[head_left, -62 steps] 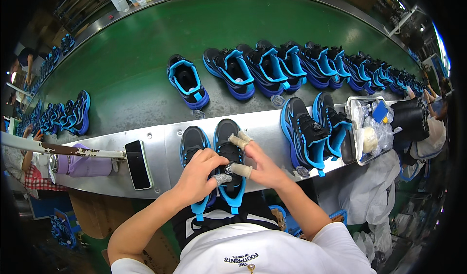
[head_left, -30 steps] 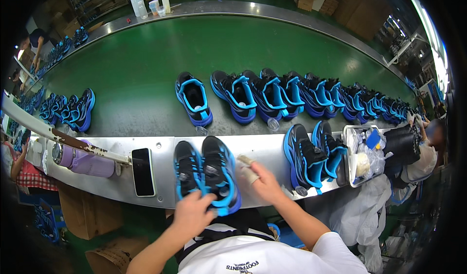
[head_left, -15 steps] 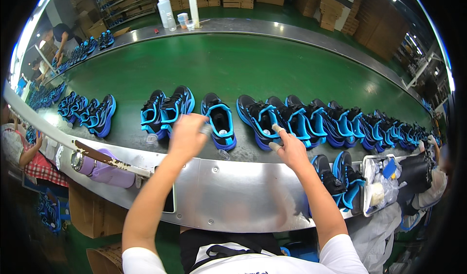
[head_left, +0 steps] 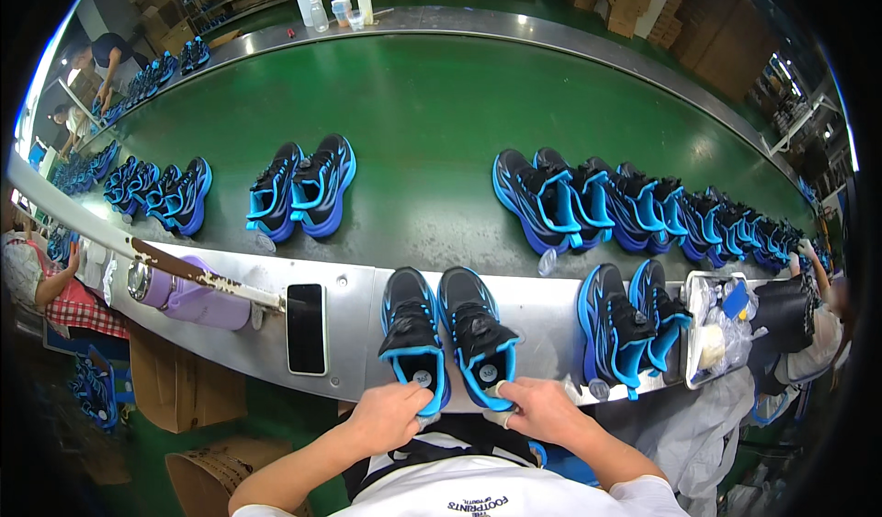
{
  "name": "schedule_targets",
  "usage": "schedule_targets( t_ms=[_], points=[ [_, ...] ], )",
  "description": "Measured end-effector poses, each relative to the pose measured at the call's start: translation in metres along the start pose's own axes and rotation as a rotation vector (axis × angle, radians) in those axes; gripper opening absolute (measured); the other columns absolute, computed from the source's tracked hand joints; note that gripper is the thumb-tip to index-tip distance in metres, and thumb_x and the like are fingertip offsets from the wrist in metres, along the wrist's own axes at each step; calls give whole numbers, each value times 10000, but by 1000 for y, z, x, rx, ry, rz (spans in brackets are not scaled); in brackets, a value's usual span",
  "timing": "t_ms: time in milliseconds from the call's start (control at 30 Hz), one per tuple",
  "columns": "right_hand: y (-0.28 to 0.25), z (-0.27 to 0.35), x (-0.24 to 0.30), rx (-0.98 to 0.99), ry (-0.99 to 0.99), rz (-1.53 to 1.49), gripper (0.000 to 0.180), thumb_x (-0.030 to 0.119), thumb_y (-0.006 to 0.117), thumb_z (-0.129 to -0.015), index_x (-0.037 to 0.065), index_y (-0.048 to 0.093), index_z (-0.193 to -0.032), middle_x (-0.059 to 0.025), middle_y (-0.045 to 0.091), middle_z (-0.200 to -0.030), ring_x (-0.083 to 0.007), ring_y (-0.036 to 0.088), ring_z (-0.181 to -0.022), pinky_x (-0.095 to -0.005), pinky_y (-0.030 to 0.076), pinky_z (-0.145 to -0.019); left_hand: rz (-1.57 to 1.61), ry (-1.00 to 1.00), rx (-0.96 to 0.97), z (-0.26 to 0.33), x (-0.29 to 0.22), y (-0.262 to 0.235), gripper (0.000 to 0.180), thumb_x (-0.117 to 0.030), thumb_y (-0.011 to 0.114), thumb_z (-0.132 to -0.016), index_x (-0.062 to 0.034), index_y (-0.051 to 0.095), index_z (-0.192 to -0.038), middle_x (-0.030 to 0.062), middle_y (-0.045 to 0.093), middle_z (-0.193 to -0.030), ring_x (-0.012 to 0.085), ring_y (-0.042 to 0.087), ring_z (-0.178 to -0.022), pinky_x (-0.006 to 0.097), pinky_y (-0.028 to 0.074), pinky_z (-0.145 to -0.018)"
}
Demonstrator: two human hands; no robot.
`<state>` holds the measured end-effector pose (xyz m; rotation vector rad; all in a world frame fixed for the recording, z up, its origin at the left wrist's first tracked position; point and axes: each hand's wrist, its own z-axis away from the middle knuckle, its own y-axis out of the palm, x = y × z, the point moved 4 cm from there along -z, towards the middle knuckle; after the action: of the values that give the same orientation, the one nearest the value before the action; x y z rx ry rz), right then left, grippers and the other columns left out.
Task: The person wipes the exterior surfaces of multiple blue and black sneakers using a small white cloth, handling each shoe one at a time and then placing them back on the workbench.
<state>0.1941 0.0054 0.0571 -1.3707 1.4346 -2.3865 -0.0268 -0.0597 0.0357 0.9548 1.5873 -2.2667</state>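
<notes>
Two black sneakers with bright blue collars and purple-blue soles rest side by side on the metal ledge in front of me, toes pointing away. My left hand (head_left: 393, 416) is closed on the heel of the left sneaker (head_left: 410, 320). The heel of the right sneaker (head_left: 469, 313) is gripped by my right hand (head_left: 542, 409), its thumb at the collar. Light coverings show on some fingertips. Inside each shoe a round pale sticker lies on the insole. Another pair of sneakers (head_left: 616, 333) stands on the ledge to the right.
Beyond the metal ledge (head_left: 358, 333) runs a green conveyor belt (head_left: 395, 104) with sneaker pairs (head_left: 322, 186) on the left and a long row (head_left: 542, 200) on the right. A phone (head_left: 306, 329), a purple bottle (head_left: 207, 301) and a tray of plastic bags (head_left: 721, 333) lie on the ledge. Co-workers sit at both sides.
Both hands have come back toward me, bringing two sneakers off the green belt onto the metal ledge. The phone, formerly behind my left forearm, is now fully visible.
</notes>
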Motion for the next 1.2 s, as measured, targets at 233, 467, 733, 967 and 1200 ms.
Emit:
schedule_targets(
  t_ms=[233, 467, 733, 967, 1200],
  points=[
    [-60, 3, 28, -297, -13, 41, 522, 195, 789, -751, 138, 626, -1243, -108, 622, -899, -279, 614, -785, -348, 509, -673, 32, -99, -724, 25, -26, -55, 317, -125, 783, -742, -45, 651, -1018, 117, 640, -1007, 307, 607, -879, 375, 501, -752],
    [-18, -34, 16, -320, -318, 191, 511, -30, 711, -629, 60, 613, -1122, -124, 633, -947, -337, 599, -871, -393, 508, -756, -16, -68, -670, -14, -25, -30, 447, 52, 645, -667, -43, 610, -1102, 146, 596, -962, 365, 603, -847, 419, 506, -738],
    [-25, -40, 27, -210, -139, 79, 440, 24, 686, -690, 86, 607, -1118, -158, 594, -953, -377, 606, -863, -454, 505, -731, 101, -107, -630, -8, -50, -25, 524, 44, 618, -680, -97, 610, -1184, 178, 562, -1101, 379, 578, -978, 436, 485, -839],
    [-18, -17, 17, -137, -84, -7, 639, -4, 720, -661, 173, 595, -1262, -155, 534, -997, -377, 581, -888, -429, 503, -753, -203, -90, -490, 4, -39, 12, 425, 6, 651, -699, -161, 660, -1089, 120, 532, -1262, 312, 529, -910, 388, 502, -787],
    [35, 7, 28, -15, -276, 470, 460, 60, 645, -763, 10, 547, -1210, -286, 479, -1278, -368, 581, -1061, -377, 538, -840, -371, -100, -529, 4, -50, 29, 626, -45, 725, -636, -93, 594, -1246, 199, 388, -1464, 318, 523, -957, 403, 459, -797]
  ],
)
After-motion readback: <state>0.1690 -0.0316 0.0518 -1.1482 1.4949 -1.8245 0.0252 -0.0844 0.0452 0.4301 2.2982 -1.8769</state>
